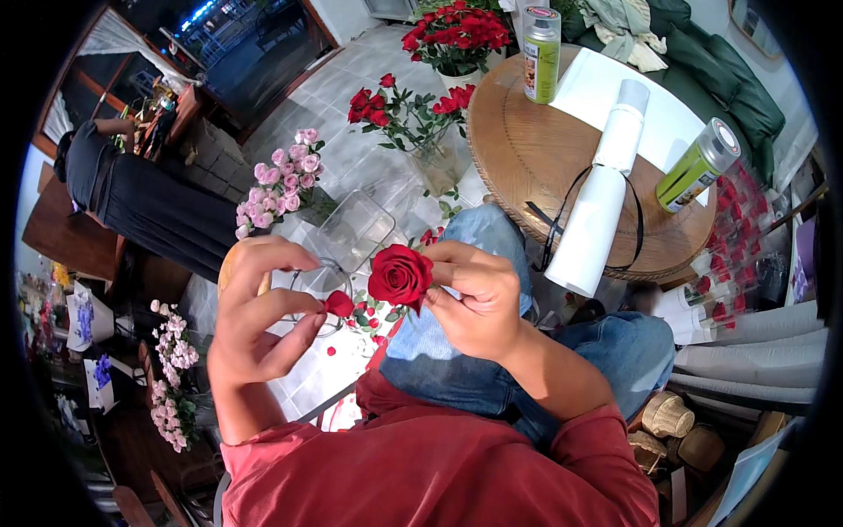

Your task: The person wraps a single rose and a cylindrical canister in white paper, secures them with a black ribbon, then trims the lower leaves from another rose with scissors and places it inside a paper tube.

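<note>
The red rose is held above the lap by the right hand, its fingers closed near the bloom's underside; the exact grip is hidden, as is most of the stem. A red petal is pinched between the left hand's nearly closed fingers, the index raised apart. On the bench, a white sheet is partly covered by a paper roll.

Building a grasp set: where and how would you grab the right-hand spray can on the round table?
Probably around the middle of the spray can's green body, below its top, coming from the table's right edge: it's a plain cylinder, apparently standing, and the white roll lies to its left.
</note>
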A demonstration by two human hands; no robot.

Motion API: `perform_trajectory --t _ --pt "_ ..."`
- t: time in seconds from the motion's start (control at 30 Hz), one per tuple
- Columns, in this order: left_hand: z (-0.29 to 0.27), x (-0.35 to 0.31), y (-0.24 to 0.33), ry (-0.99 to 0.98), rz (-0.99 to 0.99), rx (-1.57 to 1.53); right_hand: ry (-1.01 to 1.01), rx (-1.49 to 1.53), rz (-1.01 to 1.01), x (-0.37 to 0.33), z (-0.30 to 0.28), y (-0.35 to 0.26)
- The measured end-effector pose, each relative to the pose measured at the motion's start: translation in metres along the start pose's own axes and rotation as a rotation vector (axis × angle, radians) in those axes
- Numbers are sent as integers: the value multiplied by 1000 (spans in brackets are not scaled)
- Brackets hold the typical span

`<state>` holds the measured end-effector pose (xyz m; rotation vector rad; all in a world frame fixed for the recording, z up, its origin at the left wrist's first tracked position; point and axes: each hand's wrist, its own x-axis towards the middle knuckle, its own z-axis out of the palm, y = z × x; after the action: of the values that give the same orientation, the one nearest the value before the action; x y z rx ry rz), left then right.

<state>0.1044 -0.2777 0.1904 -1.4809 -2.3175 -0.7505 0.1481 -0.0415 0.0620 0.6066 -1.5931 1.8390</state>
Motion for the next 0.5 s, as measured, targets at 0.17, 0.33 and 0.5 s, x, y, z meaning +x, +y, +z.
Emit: perform_trajectory --t 0.17,0.33,0.5 --pt "-6 -3 13 -269 -151 28 -27 -21 -24 -2 6 4" --pt "14 0 28 166 221 -100 -43 -89 -21 -3 8 1" --pt "32 4 26 174 248 21 -75 -84 -62 -4 7 1"
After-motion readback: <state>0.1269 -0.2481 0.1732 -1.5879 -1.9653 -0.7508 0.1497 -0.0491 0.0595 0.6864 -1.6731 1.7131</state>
